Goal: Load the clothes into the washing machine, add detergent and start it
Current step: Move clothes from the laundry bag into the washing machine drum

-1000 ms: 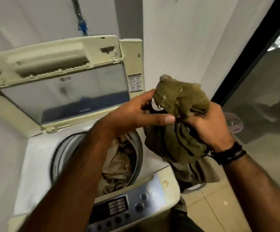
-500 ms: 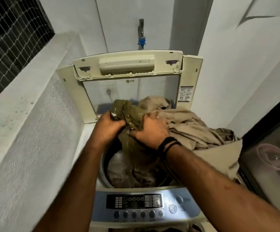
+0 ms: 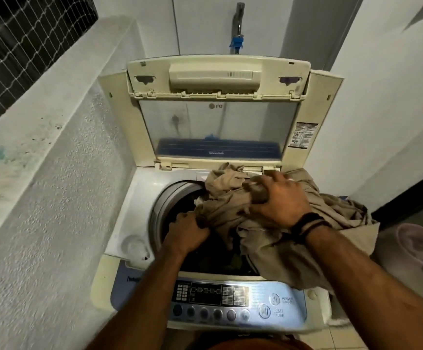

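control panel [image 3: 233, 300] at 6 o'clock, nearest me. my left hand [image 3: 186, 233] grips the beige cloth [image 3: 233, 210] at the drum [image 3: 165, 210] mouth, ctr. my right hand [image 3: 278, 198] clenches same cloth at 2 o'clock; rest drapes over washer's rt edge. lid [image 3: 218, 109] stands open at 12 o'clock, tap [image 3: 237, 42] on wall beyond.

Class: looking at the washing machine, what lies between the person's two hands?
In the head view, bunched beige cloth spans from left hand to right hand.
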